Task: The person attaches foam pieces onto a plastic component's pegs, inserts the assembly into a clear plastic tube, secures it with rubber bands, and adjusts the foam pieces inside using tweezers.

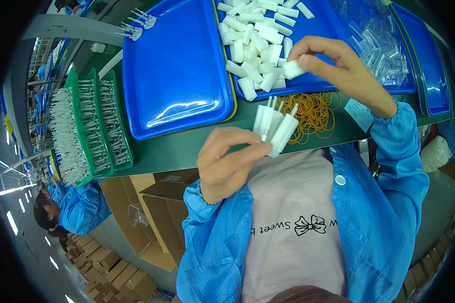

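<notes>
My left hand (230, 159) pinches a white pronged plastic part (275, 124) at its base, over the table's near edge. Thin prongs point up from it, and thick white pieces, seemingly sleeves, sit around some of them. Between thumb and fingers of my right hand (333, 65) is a short white foam-like piece (293, 69), apart from the pronged part. It is held at the right edge of a heap of similar white pieces (260, 43) in a blue tray. Two pronged white parts (138, 25) lie at the far left corner of another blue tray (177, 76).
Green racks (97, 121) full of thin white parts stand at the left. A tangle of orange rubber bands (313, 118) lies before the trays, beside a pale paper slip (359, 115). Clear plastic pieces (381, 50) fill a tray at right. Cardboard boxes (159, 217) stand below the table.
</notes>
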Action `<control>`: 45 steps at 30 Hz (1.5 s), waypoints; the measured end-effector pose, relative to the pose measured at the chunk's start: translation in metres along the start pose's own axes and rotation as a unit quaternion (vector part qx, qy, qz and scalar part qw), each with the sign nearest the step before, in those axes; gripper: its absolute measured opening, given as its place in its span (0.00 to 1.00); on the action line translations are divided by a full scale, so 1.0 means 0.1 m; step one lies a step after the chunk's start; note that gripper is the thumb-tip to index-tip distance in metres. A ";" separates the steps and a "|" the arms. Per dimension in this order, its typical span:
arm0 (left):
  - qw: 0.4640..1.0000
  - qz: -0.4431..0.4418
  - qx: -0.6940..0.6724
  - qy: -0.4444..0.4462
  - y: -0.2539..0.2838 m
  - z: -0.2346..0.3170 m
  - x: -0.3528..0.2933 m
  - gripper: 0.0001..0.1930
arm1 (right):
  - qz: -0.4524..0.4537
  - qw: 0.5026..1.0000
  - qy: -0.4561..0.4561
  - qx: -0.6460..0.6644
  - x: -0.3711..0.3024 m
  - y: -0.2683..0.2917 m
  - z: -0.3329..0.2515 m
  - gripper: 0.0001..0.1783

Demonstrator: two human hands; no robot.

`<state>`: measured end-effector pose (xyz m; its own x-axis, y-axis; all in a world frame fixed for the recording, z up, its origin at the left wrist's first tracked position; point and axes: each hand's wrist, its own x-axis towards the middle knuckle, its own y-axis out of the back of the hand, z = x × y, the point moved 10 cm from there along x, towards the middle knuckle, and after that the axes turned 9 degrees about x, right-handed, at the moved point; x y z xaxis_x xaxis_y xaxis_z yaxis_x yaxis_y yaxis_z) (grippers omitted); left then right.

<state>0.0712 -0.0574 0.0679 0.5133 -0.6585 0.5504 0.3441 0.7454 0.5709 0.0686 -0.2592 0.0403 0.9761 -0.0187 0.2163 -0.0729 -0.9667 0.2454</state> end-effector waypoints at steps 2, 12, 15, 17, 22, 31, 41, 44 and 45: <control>0.998 -0.017 0.007 -0.057 -0.11 0.11 0.01 0.20 | -0.022 0.997 -0.031 0.061 0.00 -0.02 0.03 0.10; 0.994 -0.069 0.028 -0.074 -0.22 0.23 0.02 0.17 | -0.054 0.959 -0.148 0.235 -0.10 -0.16 0.15 0.17; 0.993 -0.071 0.030 -0.094 -0.23 0.26 0.01 0.17 | -0.057 0.957 -0.151 0.240 -0.11 -0.17 0.18 0.17; 0.992 -0.063 0.037 -0.107 -0.23 0.29 0.01 0.17 | -0.087 0.954 -0.170 0.229 -0.13 -0.23 0.16 0.15; 0.993 -0.058 0.034 -0.097 -0.20 0.31 -0.01 0.17 | -0.095 0.949 -0.151 0.261 -0.17 -0.28 0.00 0.11; 0.991 -0.016 0.031 -0.131 -0.17 0.33 -0.03 0.20 | -0.114 0.978 -0.070 0.162 -0.23 -0.41 -0.29 0.07; 0.981 -0.036 -0.150 0.117 -0.34 -0.16 0.02 0.35 | -0.043 0.977 -0.095 0.185 -0.33 -0.43 -0.19 0.06; 0.936 -0.131 -0.278 0.169 -0.65 -0.20 0.04 0.48 | -0.046 0.995 -0.040 0.076 -0.29 -0.39 -0.34 0.07; 0.926 -0.146 -0.291 0.189 -0.74 -0.21 0.02 0.50 | -0.057 0.998 0.009 0.006 -0.30 -0.41 -0.44 0.07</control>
<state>0.0632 -0.1118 0.0144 0.5324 -0.8393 0.1098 0.8209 0.5436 0.1751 0.0336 -0.2074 0.0653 0.9740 0.0967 0.2046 0.0418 -0.9654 0.2575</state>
